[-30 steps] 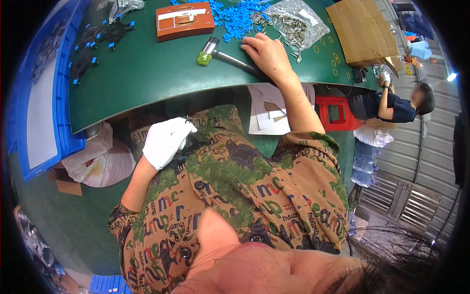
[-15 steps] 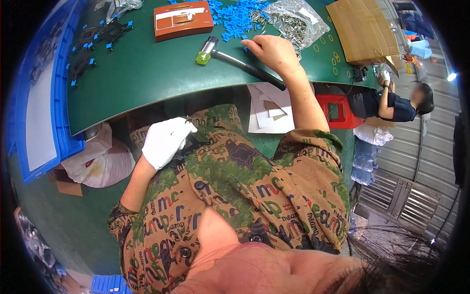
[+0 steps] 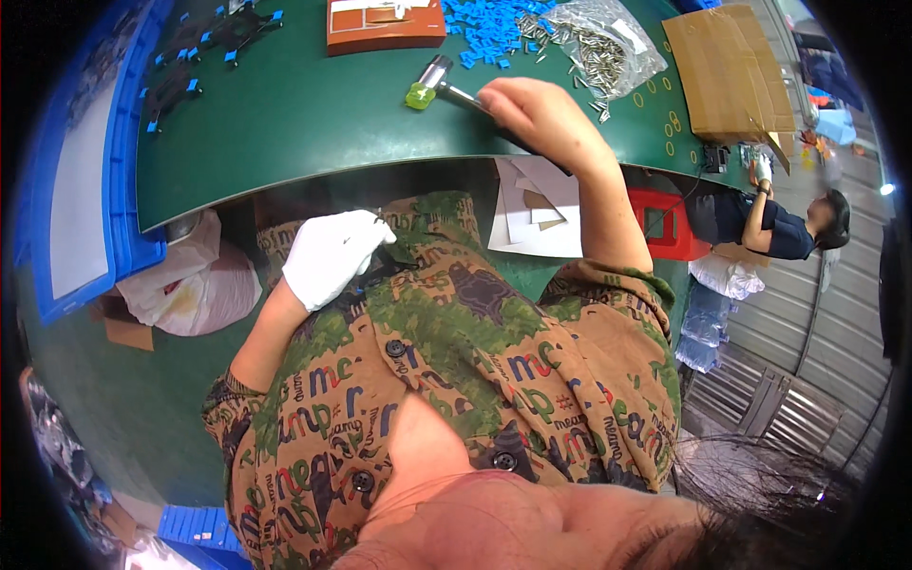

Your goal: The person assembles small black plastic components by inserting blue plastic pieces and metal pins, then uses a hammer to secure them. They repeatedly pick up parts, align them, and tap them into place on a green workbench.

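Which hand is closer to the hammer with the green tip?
Right. The bare right hand is at the hammer, hiding part of it; the gloved left hand is farther off, at lower left.

A white glove (image 3: 323, 269) covers my left grip (image 3: 339, 256); my brown-and-green camouflage shirt (image 3: 475, 328) bears multicoloured lettering (image 3: 532, 369) and round dark buttons (image 3: 504, 461).

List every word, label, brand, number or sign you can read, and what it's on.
Shirt: colourful lettering, large and small, repeats across the camouflage cloth; partly legible, but I don't copy wording.
Red-brown box: any print is too small to read.
Clear bag: white patch, possibly a label; no text readable.
Hammer: no lettering I can make out.
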### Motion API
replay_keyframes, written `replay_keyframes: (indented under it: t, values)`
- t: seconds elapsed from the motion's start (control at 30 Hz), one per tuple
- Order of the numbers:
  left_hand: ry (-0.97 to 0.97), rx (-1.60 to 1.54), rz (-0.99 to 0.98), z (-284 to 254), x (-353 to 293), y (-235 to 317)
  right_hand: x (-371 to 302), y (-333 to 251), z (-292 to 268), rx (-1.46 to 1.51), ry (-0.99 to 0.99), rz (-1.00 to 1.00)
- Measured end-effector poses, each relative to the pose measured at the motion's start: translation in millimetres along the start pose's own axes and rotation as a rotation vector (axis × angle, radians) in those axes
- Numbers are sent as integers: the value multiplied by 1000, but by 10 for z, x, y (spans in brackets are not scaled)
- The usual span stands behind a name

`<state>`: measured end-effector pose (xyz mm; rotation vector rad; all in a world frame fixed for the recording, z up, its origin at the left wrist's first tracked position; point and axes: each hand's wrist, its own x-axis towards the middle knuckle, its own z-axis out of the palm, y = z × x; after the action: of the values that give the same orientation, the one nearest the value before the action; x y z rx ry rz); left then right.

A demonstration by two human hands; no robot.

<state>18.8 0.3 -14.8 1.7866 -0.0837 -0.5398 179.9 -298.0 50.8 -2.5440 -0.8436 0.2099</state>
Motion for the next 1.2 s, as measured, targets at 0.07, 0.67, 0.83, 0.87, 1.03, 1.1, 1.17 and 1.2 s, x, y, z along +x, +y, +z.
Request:
replay_keyframes:
  t: [0.07,0.67,0.83,0.87,1.03,1.1,1.17,1.2]
  values:
    - [-12,23,31,3,6,10,-109,-225,211,307,-71,-69]
    - [-3,165,114,22,7,72,-213,-725,727,409,-282,-273]
    - [-5,166,135,23,4,32,-250,-711,803,426,-300,-244]
    - [-9,180,149,22,7,25,-257,-708,810,433,-301,-247]
    - [-27,214,154,26,-16,40,-256,-699,839,447,-335,-246]
    - [-30,267,233,27,-22,-2,-268,-711,844,447,-340,-238]
    - [-7,318,375,51,-22,-83,-294,-732,846,440,-343,-232]
    - [-21,308,315,55,-29,-72,-307,-745,843,435,-343,-233]
